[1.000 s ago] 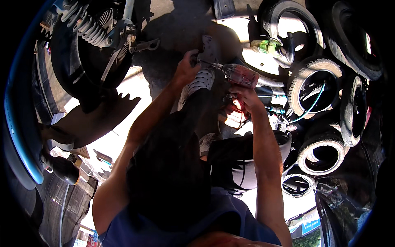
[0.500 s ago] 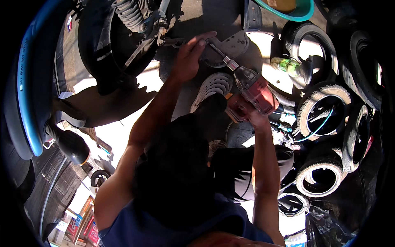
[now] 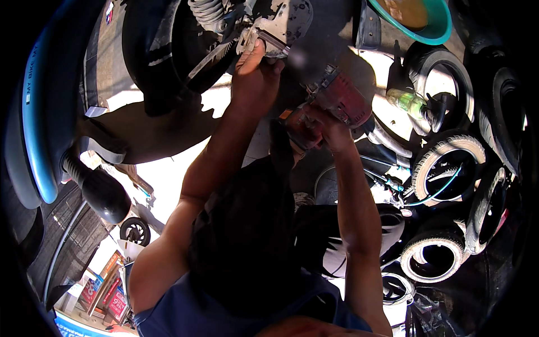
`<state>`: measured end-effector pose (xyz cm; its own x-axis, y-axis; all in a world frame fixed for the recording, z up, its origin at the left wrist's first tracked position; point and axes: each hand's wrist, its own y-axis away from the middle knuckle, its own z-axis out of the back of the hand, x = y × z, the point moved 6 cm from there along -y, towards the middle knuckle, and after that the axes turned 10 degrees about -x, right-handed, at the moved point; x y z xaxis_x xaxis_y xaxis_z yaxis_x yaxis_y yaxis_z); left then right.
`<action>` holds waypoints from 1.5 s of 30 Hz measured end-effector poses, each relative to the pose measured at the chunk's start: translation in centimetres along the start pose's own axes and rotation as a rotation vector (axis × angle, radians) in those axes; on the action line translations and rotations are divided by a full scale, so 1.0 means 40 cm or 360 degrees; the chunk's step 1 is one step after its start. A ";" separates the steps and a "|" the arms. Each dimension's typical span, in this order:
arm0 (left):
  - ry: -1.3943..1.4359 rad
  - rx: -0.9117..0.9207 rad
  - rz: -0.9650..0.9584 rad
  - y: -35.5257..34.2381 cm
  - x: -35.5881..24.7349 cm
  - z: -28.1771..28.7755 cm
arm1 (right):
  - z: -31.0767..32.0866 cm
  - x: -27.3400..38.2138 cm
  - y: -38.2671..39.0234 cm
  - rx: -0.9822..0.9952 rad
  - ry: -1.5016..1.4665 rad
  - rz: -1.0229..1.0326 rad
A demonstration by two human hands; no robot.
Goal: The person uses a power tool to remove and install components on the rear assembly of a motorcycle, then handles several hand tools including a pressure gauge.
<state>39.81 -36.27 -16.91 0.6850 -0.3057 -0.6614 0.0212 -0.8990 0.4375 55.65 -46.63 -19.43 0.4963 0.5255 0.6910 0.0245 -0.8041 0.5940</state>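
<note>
the right hand (image 3: pixel 332 130) is gripping a red impact wrench (image 3: pixel 347 100), which is slanting toward the left hand (image 3: pixel 252 84) and a metal plate (image 3: pixel 291 23). the left hand is half curling beside a long socket (image 3: pixel 274 42); whether it is pinching it, i cannot tell. a coil spring (image 3: pixel 206 13) is showing left of the plate, and a green bottle (image 3: pixel 405 102) is lying near tyres (image 3: pixel 421 167).

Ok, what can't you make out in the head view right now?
Head view:
- Red power tool: nose blurred.
- Left hand: some fingers hidden behind the hand itself.
- Teal basin: cut off by the top edge.
- Coil spring: upper end cut off, same edge.
</note>
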 end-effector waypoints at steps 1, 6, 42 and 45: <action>0.0185 -0.0032 0.0107 -0.006 0.006 0.007 | -0.016 0.015 -0.013 -0.0010 0.0024 0.0065; 0.0521 -0.0077 0.0353 -0.041 0.023 -0.003 | -0.049 0.037 -0.075 0.0011 -0.0059 0.0149; 0.0481 -0.0470 0.0252 -0.068 0.019 0.046 | -0.060 0.035 -0.132 0.0364 -0.0298 -0.0293; 0.0436 -0.0500 0.0195 -0.061 0.008 0.043 | -0.068 0.058 -0.128 0.0291 -0.0215 -0.0296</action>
<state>38.74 -34.72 -19.25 0.8633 -0.2714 -0.4256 0.1196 -0.7091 0.6949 54.33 -40.53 -19.76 0.5794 0.6367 0.5088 0.2757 -0.7406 0.6128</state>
